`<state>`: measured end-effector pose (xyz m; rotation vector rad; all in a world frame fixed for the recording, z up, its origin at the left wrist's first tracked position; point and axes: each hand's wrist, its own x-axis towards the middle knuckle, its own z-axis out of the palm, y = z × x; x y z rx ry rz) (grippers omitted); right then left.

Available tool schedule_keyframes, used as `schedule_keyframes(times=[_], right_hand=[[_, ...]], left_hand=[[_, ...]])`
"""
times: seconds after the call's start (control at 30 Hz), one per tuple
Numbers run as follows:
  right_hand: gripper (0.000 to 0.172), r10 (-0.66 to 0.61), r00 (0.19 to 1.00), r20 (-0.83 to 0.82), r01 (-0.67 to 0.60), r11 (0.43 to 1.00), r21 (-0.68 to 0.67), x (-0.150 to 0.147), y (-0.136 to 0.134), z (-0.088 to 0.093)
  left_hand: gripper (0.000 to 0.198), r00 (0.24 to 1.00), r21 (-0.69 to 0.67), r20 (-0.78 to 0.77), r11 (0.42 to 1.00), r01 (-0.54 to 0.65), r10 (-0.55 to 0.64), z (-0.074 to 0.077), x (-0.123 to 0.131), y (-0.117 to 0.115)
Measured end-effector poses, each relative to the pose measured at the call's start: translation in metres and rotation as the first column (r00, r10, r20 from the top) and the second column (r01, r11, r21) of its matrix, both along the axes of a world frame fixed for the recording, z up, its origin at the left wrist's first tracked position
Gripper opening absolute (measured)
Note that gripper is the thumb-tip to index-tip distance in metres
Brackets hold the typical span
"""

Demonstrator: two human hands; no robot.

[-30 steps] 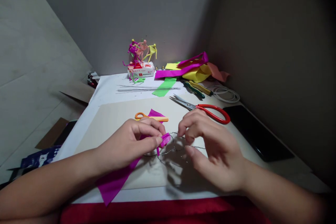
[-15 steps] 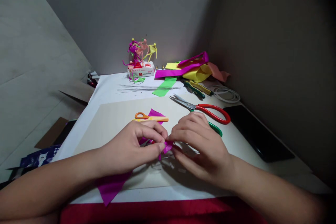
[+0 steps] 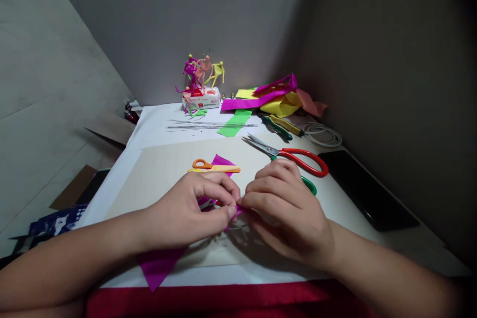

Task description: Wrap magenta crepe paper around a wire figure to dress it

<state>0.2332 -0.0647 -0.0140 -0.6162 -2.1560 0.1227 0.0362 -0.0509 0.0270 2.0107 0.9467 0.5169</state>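
Note:
Between my two hands is a small piece of magenta crepe paper (image 3: pixel 238 210), mostly covered by fingers. My left hand (image 3: pixel 197 203) pinches it between thumb and forefinger. From the other side, the closed fingertips of my right hand (image 3: pixel 285 208) grip the same piece. A longer magenta paper strip (image 3: pixel 162 266) lies under my left forearm and shows again beyond the hand. Just past my left hand rest small orange-handled scissors (image 3: pixel 216 168). Large scissors with one red and one green handle (image 3: pixel 303 159) lie behind my right hand, which partly hides them.
Several thin wires (image 3: pixel 208 126) lie across the table, near a green paper strip (image 3: pixel 236 123). Little paper figures (image 3: pixel 203 70) stand on a white packet (image 3: pixel 208 98). Right of them are coloured paper strips (image 3: pixel 281 103), pliers (image 3: pixel 279 125), a white cable (image 3: pixel 324 134) and a black phone (image 3: pixel 367 189).
My right fingertips have closed in on the magenta piece, so less of it shows. Both hands stay in nearly the same place, and the view shifts very slightly.

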Motion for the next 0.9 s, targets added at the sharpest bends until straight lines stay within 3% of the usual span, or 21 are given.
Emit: schedule_keyframes(times=[0.2,0.33,0.4,0.53,0.63,0.7,0.8,0.9], right_hand=[[0.009,0.058,0.993,-0.099,-0.08,0.969,-0.235,-0.004,-0.002,0.003],[0.006,-0.03,0.968,-0.251,-0.098,0.871,-0.482,-0.008,-0.004,0.004],[0.007,-0.097,0.953,-0.288,-0.108,0.778,-0.618,-0.009,-0.005,0.004],[0.006,-0.177,0.908,-0.379,-0.238,0.527,-0.816,-0.012,-0.005,0.004],[0.007,-0.208,0.863,-0.46,-0.356,0.396,-0.847,-0.014,-0.003,0.004],[0.008,-0.227,0.832,-0.506,-0.427,0.319,-0.846,-0.015,-0.002,0.003],[0.007,-0.266,0.784,-0.561,-0.526,0.196,-0.828,-0.014,0.0,0.001],[0.005,-0.285,0.744,-0.604,-0.603,0.103,-0.791,-0.013,0.001,-0.004]], left_hand=[[0.017,0.994,-0.057,0.096,0.997,0.052,-0.047,-0.001,-0.005,-0.001],[0.014,0.993,-0.124,0.118,0.991,0.045,-0.03,-0.001,-0.006,-0.001],[0.017,0.997,-0.136,0.083,0.991,0.018,-0.007,-0.001,-0.004,-0.001],[0.018,0.997,-0.087,0.025,0.994,-0.066,0.068,-0.002,-0.002,-0.003],[0.02,0.995,0.005,0.041,0.996,-0.093,0.093,-0.003,0.0,-0.004],[0.02,0.992,0.135,0.062,0.984,-0.12,0.113,-0.004,0.001,-0.006],[0.02,0.988,0.351,0.029,0.925,-0.149,0.149,-0.005,0.003,-0.008],[0.022,0.982,0.478,-0.023,0.865,-0.154,0.188,-0.007,0.005,-0.011]])
